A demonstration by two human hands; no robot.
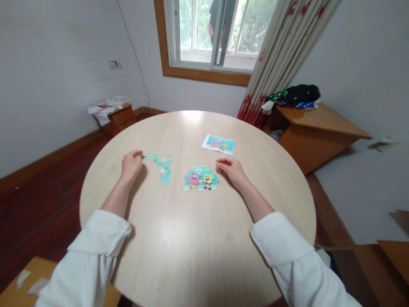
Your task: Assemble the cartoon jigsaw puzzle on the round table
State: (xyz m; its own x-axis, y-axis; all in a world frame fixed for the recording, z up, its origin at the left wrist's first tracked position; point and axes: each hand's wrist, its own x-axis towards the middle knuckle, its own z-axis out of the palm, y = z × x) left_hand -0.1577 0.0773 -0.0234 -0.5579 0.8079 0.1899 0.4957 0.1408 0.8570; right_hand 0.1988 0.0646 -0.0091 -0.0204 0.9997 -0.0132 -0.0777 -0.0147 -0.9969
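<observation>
A partly joined jigsaw puzzle (200, 179) lies flat on the table, showing a pink starfish, a yellow sponge figure and a teal background; its upper edge is uneven. My right hand (230, 170) hovers by its upper right edge, thumb and fingers pinched together; whatever is between them is too small to see. Left of the puzzle spread several loose teal puzzle pieces (165, 168), some turned pale side up. At the far left end of these pieces rests my left hand (132, 163), fingers curled closed, with teal showing at the fingertips. Whether it grips a piece is unclear.
Behind the puzzle lies a printed picture card (220, 145) with the same scene. The round wooden table (179, 247) stands near a window and a curtain (281, 51). A wooden cabinet (319, 123) with cloths on top is at the right, a small stool (123, 117) at the left.
</observation>
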